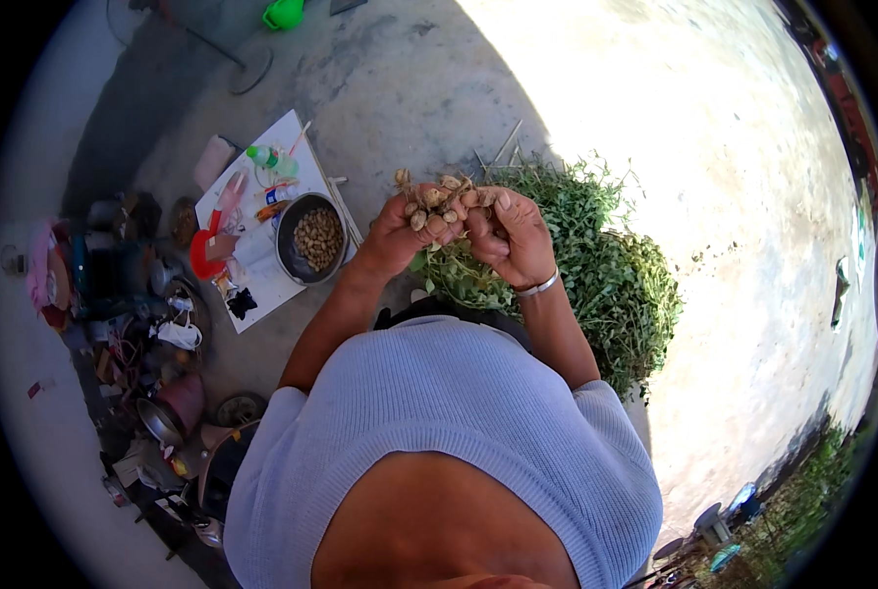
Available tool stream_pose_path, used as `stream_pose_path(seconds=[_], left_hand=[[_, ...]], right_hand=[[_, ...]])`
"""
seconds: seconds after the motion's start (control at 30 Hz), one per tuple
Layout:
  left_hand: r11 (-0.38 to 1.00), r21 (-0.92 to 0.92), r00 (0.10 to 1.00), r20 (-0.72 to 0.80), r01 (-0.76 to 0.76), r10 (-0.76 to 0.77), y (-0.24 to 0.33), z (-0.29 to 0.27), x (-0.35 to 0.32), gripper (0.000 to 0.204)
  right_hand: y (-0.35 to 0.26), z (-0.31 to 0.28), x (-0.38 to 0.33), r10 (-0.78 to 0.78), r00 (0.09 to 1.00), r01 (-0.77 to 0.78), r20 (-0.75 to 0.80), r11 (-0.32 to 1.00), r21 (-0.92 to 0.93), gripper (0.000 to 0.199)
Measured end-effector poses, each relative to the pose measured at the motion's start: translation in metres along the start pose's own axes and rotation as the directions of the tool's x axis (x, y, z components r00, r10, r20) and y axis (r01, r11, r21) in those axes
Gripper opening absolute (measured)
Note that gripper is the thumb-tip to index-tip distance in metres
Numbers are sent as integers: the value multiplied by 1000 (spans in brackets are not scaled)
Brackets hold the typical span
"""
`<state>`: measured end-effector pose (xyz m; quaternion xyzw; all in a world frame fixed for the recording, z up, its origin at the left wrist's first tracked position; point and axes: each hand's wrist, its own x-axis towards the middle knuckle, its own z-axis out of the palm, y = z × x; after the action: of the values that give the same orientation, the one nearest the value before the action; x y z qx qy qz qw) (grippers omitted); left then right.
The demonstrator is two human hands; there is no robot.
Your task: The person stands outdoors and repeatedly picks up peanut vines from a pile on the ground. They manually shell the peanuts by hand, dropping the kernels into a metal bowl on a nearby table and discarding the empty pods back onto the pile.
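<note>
We're looking straight down over a pale blue knitted top, and both hands are up in front of us. The left hand (400, 234) has its fingers curled tight around a cluster of tan, earthy peanut pods on pale stems (437, 199), thumb pressed over the nearest pods. The right hand (511, 236), a silver bangle (538, 287) on its wrist, is touching the same cluster from the other side, fingers bent inward and pinching at pods near the top. The two hands sit knuckle to knuckle, with the pods bunched between and above them.

Just behind and below the hands lies a big heap of green leafy plants (606, 265) on the grey concrete floor (410, 88), half in bright sun. To our left, close by the left forearm, there's a round dark metal bowl filled with loose pods (313, 239), resting on a white sheet (272, 290) spread on the floor. On that sheet we also see a clear plastic bottle with a green cap (270, 158) and a red round object (203, 257). Further left, a jumble of pots and household clutter (149, 324) sits in shade.
</note>
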<state>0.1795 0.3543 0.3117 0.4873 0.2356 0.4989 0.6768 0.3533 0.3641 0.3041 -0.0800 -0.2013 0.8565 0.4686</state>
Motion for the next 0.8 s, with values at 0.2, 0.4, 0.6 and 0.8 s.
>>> stream_pose_path(seconds=[0.2,0.4,0.6,0.8], left_hand=[[1000,-12,998,56,24,-23,-9,-15,-7,29],[991,126,998,31,41,-45,-4,-4,-8,40],[969,199,988,11,149,-154,9,8,-3,30],[991,80,991,79,105,-111,-5,-1,-5,25]], right_hand=[[-23,-3,15,-386,844,98,-373,795,-599,30],[-37,5,16,-122,993,86,7,657,-749,26],[-19,9,13,-136,989,133,64,598,-790,17],[-25,-9,8,104,990,-32,91,814,-580,32]])
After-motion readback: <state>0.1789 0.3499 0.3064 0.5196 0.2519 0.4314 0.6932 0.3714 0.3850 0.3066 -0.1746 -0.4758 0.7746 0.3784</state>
